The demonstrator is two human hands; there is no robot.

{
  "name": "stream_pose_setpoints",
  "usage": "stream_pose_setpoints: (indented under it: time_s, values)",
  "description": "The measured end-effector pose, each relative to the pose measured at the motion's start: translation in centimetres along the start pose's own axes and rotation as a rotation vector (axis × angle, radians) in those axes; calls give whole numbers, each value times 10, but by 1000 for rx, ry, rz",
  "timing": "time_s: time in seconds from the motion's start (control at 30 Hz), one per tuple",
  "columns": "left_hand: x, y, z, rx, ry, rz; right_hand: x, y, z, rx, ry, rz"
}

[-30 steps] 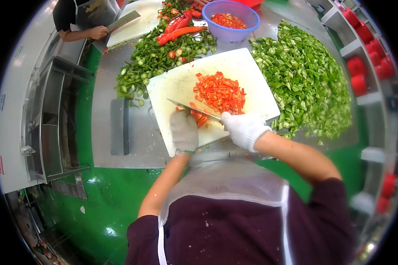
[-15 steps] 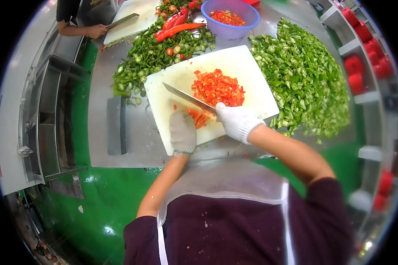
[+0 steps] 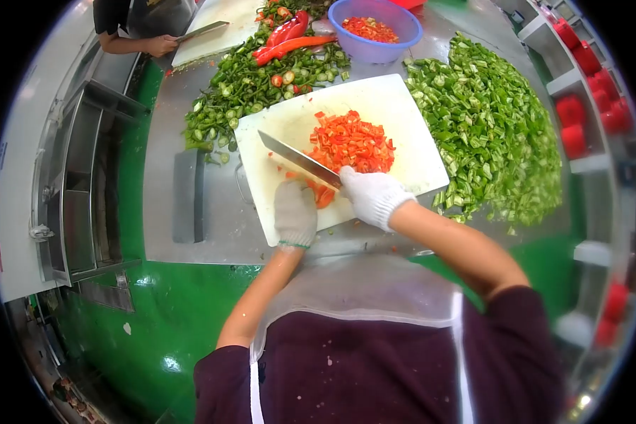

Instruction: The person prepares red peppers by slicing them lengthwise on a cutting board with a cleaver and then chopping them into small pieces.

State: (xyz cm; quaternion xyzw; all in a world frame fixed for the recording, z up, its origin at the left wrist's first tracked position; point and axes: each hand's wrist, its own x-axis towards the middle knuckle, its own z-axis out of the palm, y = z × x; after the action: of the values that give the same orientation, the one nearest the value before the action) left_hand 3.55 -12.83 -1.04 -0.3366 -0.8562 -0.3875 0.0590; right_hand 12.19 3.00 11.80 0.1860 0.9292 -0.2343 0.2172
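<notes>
The gloved right hand (image 3: 371, 194) was closed on a knife (image 3: 297, 157), its blade slanting far left above the board (image 3: 420, 159), while the left hand (image 3: 295, 215), grip not determinable, lay beside red pieces (image 3: 324, 196) on the board's near part, nearer than the chopped red pile (image 3: 357, 141).

Red-orange pepper pieces (image 3: 353, 141) brighten a cream-white cutting board (image 3: 385, 99); the gloves (image 3: 376, 196) are whitish, the bowl (image 3: 374, 51) violet-blue, the floor (image 3: 162, 311) green.
</notes>
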Motion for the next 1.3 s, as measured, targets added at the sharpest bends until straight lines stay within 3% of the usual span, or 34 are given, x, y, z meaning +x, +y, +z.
stream_pose_setpoints:
  time_s: [0.03,0.13,0.33,0.43,0.53,0.63,0.73,0.83,0.93,1.07,1.17,1.3]
  values:
    - [-4,0,-2,-75,71,-4,-5,7,3,-30,-6,-69]
    - [-9,0,3,58,-22,-43,-24,-7,-14,-39,-172,18]
    - [-3,2,-2,265,-224,84,17,-6,17,6,-29,-31]
    - [-9,-5,-1,1,0,54,8,-3,11,16,39,-29]
    - [-16,-5,-5,-3,46,-18,-16,-4,-7,-92,-83,-98]
    - [-14,-2,0,212,-154,-13,-3,-7,12,-80,-66,-63]
    - [-10,3,-4,273,-193,13,13,-7,21,-18,-25,-89]
    - [-10,0,-7,171,-140,-2,23,-7,22,42,71,-96]
    - [-21,-3,-13,36,-37,-86,-9,-7,-2,-50,-33,-120]
    - [-22,0,-6,192,-168,-52,-4,-16,23,-33,-110,30]
    - [-12,6,-9,400,-356,-13,29,-26,27,32,-34,-83]
    - [-22,-15,-12,50,31,40,30,-15,20,10,-27,-136]
